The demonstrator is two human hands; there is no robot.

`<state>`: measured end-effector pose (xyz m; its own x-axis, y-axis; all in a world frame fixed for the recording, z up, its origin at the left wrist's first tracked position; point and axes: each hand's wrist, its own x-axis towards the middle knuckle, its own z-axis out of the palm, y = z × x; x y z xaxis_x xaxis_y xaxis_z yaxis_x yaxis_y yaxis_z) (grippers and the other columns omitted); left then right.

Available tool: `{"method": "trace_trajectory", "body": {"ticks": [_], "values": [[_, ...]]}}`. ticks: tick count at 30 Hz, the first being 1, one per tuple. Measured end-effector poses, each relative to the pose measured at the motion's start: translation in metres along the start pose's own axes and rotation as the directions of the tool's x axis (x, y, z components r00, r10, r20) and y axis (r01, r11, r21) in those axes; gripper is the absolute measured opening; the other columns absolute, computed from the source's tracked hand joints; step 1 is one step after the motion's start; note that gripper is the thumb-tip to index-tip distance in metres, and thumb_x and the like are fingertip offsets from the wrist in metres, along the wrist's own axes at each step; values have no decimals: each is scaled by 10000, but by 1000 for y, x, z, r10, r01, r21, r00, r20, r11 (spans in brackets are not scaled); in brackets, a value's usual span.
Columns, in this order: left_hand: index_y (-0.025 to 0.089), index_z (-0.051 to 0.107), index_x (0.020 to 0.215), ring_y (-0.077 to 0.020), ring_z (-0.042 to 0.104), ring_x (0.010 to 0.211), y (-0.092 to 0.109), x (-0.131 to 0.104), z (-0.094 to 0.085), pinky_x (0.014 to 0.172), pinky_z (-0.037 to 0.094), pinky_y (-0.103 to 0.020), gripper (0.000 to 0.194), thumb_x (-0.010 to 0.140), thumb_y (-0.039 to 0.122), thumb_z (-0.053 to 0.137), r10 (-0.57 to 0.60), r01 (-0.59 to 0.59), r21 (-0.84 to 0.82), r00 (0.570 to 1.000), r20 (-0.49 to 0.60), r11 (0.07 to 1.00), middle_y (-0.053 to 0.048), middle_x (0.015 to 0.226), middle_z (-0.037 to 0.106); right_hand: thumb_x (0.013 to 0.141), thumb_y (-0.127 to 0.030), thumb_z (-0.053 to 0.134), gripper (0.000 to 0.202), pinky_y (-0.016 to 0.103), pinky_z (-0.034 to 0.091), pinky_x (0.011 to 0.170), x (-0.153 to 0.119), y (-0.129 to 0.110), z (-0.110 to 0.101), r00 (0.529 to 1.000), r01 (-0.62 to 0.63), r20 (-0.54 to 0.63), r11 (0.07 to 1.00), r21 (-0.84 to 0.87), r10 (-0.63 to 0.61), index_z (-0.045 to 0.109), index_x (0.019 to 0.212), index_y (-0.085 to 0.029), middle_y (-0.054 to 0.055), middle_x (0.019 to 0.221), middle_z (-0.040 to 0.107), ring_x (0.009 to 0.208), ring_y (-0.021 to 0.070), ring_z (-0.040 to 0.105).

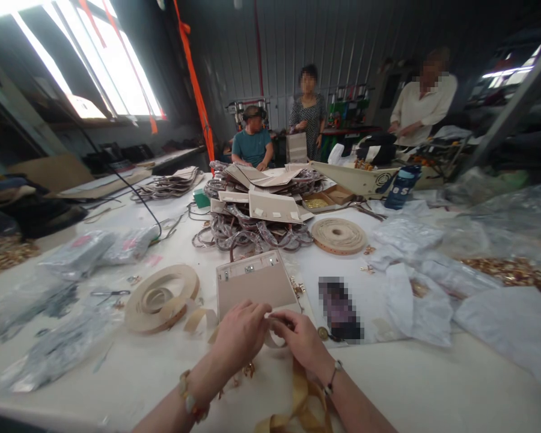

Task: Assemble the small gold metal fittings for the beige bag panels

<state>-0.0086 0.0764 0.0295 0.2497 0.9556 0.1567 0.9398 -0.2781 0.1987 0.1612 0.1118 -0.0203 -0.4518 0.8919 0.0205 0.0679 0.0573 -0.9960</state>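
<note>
In front of me, my left hand (242, 329) and my right hand (303, 338) almost meet, fingers pinched together on a piece of beige tape (277, 341). The tape loops down between them. A loose tan strip (307, 402) curls on the table below my right wrist. Just beyond the hands lies a flat beige panel (256, 288) with small metal fittings along its far edge. Left of my left hand sits a wide roll of beige tape (135, 307), its loosened end trailing toward the panel. My fingertips partly hide what they grip.
Stacked beige panels with plastic-wrapped straps (261, 222) stand ahead. Another tape roll (338, 236), a phone (341, 310), and a blue bottle (403, 187) are to the right. Plastic bags (76, 252) lie left, white bags of gold hardware right. Three people are at the back.
</note>
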Motion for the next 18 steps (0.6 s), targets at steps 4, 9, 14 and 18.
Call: {"method": "trace_trajectory", "body": {"ticks": [4,9,14,18], "values": [[219,663,943,-225,600,855,-3,-1,2,742,419,-340,120,958,210,545,46,-45,17,999,-12,999,-34,861,705,911,-421,602,291,273,408,586,-1,-1,-1,1000,17,-1,997,-77,-17,746,896,-168,29,701,648,639,159,550],[206,614,805,-217,555,794,-2,-2,8,682,377,-340,142,940,195,574,137,-129,111,988,-70,986,-28,797,660,903,-475,614,359,274,411,605,1,3,-1,1000,-4,-17,1000,-23,4,682,754,-156,28,676,631,635,153,552],[206,619,870,-211,505,747,5,-7,15,668,362,-347,109,926,136,558,350,-338,91,915,-200,937,-29,785,635,721,-575,781,457,248,400,563,7,12,0,982,-175,2,897,405,191,621,699,-148,-9,589,589,541,113,514],[218,676,871,-191,551,814,3,-3,13,764,415,-333,156,958,194,549,121,-264,-293,896,-427,919,-38,852,679,686,-552,825,448,234,431,595,10,16,-1,967,-124,-127,842,524,222,659,745,-139,-4,621,628,583,108,546]]}}
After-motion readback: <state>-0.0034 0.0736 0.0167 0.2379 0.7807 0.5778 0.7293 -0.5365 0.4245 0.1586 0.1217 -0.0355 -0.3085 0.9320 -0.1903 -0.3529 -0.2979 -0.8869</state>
